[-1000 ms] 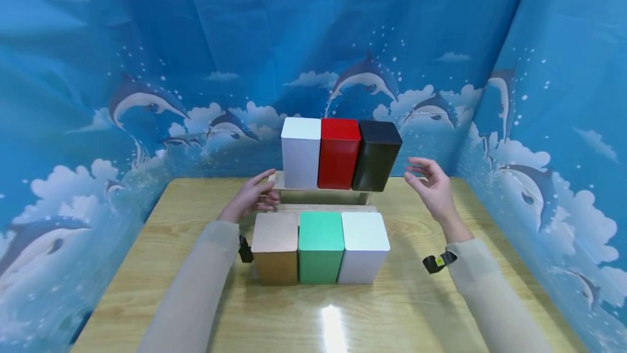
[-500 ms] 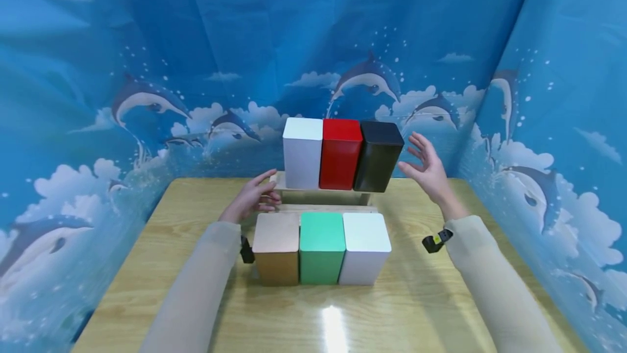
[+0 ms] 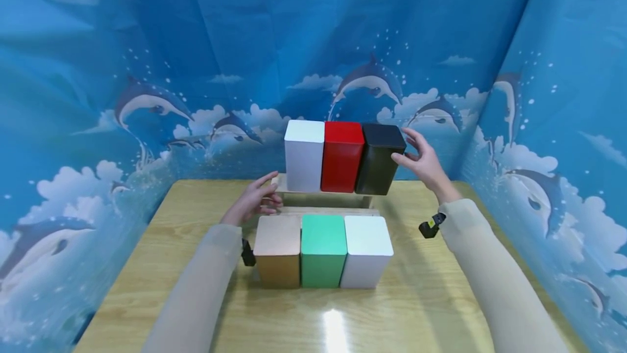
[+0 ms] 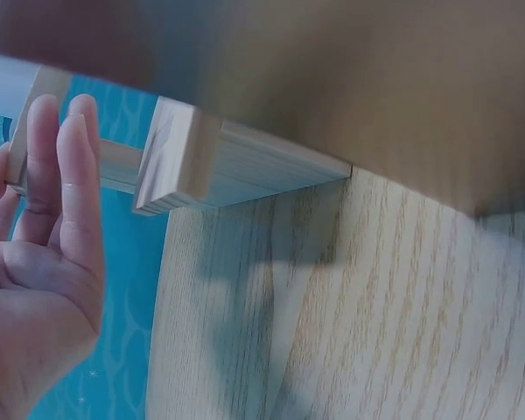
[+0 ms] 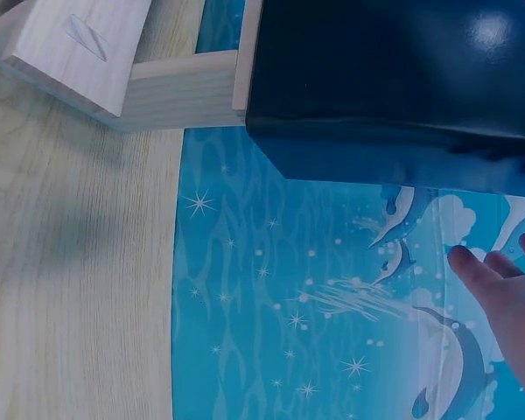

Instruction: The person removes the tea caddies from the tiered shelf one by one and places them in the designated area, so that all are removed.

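Three tall boxes with rounded edges stand side by side on the upper tier of a pale wooden rack [image 3: 279, 179]: a white box [image 3: 304, 160], a red box [image 3: 342, 160] and a black box [image 3: 378, 165]. My right hand [image 3: 423, 162] is beside the black box, thumb and fingers spread at its upper right edge. In the right wrist view that hand's thumb [image 5: 474, 271] shows below the dark box [image 5: 376, 79]. My left hand [image 3: 252, 199] is at the rack's left end, fingers nearly straight around the upper board's end. A large blurred surface covers the top of the left wrist view.
On the lower tier stand a brown box [image 3: 277, 255], a green box [image 3: 323, 255] and another white box [image 3: 367, 255], directly in front. The rack rests on a wood-grain table [image 3: 274, 320]. Blue dolphin-print curtains [image 3: 220, 32] enclose the back and sides.
My right hand has moved left and up from beside the rack to the black box's right side. The left hand and the boxes hold their places; the view has shifted slightly.
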The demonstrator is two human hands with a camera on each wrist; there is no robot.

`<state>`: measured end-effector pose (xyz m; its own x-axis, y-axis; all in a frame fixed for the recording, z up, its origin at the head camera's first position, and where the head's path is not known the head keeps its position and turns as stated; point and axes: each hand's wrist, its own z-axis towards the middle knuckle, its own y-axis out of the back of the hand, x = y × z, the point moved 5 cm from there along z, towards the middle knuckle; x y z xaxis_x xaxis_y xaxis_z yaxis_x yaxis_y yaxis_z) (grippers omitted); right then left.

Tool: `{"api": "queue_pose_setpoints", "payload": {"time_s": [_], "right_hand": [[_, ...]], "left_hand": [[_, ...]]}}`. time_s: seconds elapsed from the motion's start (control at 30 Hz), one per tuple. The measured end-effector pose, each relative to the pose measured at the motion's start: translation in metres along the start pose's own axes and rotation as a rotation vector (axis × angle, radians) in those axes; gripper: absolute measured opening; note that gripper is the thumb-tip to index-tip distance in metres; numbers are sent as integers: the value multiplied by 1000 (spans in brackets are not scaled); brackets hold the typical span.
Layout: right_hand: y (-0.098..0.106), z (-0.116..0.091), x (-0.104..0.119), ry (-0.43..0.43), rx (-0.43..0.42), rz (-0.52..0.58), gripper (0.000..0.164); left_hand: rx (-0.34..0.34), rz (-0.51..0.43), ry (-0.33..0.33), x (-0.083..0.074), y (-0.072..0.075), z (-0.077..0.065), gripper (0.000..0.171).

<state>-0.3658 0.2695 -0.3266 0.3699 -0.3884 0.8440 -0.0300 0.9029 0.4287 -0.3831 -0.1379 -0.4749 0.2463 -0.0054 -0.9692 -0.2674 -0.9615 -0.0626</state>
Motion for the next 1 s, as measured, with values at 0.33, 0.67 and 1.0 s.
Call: {"api": "queue_pose_setpoints", "payload": {"time_s": [0.33,0.67,1.0], "right_hand": [[-2,13,-5,24,23,89,59],[-6,16,-7,60,-18,279,47],[-9,17,-5,133,-14,384,37]], "left_hand": [[5,4,-2,2,1,1,48],[36,-26,-30,-1,0,-1,51],[94,-29,-18,-16,-6,-16,53]]}}
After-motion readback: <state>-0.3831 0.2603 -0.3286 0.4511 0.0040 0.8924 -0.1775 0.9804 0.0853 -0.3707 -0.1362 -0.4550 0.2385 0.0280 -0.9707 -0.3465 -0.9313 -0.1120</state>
